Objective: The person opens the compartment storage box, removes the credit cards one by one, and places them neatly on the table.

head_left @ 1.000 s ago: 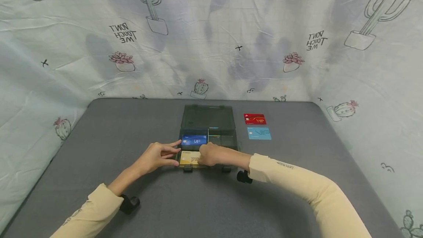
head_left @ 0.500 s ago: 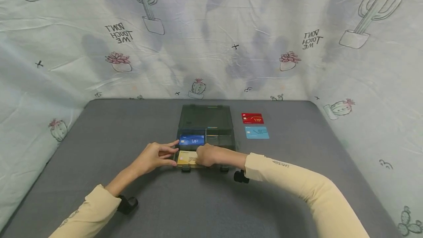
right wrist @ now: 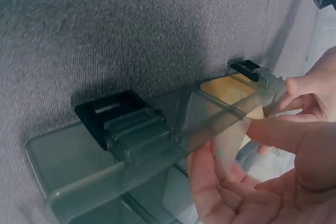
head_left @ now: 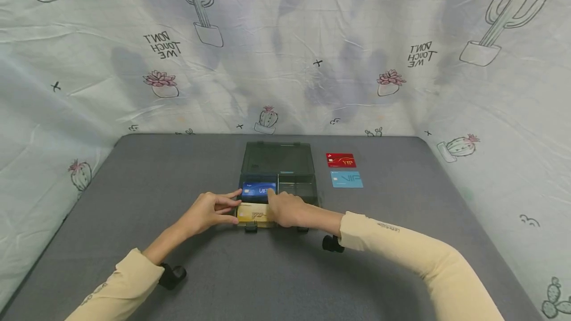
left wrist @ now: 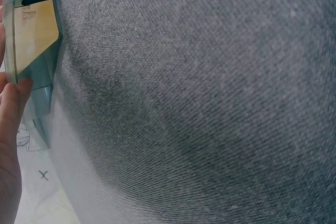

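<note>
A dark translucent divided box [head_left: 299, 188] lies on the table, its lid [head_left: 278, 157] folded back. A gold card [head_left: 252, 213] is in the front left compartment, and a blue VIP card [head_left: 256, 189] lies in the one behind it. My right hand [head_left: 288, 210] pinches the gold card's right end between thumb and fingers; in the right wrist view that end [right wrist: 228, 148] stands tilted up between them. My left hand [head_left: 208, 214] touches the box's left side with its thumb and extended fingers. The right hand hides part of the front right of the box.
To the right of the box, a red VIP card [head_left: 341, 160] and a light blue VIP card [head_left: 346, 179] lie flat on the grey table [head_left: 178, 162]. Two dark latches [head_left: 251, 227] stick out from the box's front. Patterned cloth [head_left: 285, 63] hangs behind.
My right hand has turned and shifted slightly right, uncovering more of the gold card, with a fingertip now over the blue card's right end. The left hand stays at the box's side.
</note>
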The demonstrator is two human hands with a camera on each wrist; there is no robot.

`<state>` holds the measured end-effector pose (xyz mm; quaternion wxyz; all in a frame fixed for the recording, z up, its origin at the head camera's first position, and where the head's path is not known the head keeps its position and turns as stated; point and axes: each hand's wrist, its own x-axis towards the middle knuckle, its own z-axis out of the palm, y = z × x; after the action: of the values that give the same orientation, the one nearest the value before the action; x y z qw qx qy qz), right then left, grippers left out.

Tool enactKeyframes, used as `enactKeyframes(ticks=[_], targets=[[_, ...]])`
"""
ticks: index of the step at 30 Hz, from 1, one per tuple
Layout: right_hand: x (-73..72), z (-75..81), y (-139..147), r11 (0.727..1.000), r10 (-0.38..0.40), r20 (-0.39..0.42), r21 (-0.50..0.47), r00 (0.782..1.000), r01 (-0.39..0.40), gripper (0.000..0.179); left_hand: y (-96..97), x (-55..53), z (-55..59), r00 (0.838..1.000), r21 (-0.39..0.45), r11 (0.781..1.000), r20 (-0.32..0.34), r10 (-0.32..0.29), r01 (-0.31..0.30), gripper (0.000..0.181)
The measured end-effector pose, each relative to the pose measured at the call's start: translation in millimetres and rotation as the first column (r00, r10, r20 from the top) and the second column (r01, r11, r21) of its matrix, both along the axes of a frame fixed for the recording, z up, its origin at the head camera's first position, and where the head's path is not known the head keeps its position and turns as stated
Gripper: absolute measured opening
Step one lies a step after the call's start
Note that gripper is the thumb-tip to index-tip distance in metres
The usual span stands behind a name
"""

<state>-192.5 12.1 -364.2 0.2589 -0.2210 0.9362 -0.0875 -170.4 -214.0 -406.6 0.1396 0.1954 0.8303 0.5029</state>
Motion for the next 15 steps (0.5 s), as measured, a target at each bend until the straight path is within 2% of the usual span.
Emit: enactKeyframes(ticks=[2,4,6,7,11,15], targets=[[0.0,1.0,4,0.999,0.035,-0.045,-0.026,0.998,-0.036,0.041,0.6,-0.3,0.0,1.000,-0.002,1.000,0.002,0.008,-0.008,0.049],[-1.4,1.4,8,0.996,0.057,-0.085,-0.071,0.995,-0.063,0.022,1.0,-0.8,0.1,1.000,0.001,1.000,0.005,0.011,-0.011,0.048],[-4.2,2.0,13,0.987,0.067,-0.099,-0.141,0.993,-0.081,0.010,1.4,-1.1,-0.1,1.000,0.007,1.000,0.011,0.014,-0.014,0.048],[-6.0,2.3,15,0.978,0.066,-0.088,-0.191,0.994,-0.082,0.011,1.5,-1.2,-0.2,1.000,0.009,1.000,0.014,0.011,-0.011,0.048],[-14.7,3.8,23,0.919,0.037,0.049,-0.393,0.998,-0.015,0.018,1.0,-0.9,-0.9,1.000,0.011,1.000,0.016,0.004,-0.004,0.050],[-19.6,3.5,28,0.866,-0.017,0.172,-0.489,0.985,0.101,0.011,0.2,-0.3,-0.6,1.000,0.001,1.000,0.011,0.003,-0.003,0.052]])
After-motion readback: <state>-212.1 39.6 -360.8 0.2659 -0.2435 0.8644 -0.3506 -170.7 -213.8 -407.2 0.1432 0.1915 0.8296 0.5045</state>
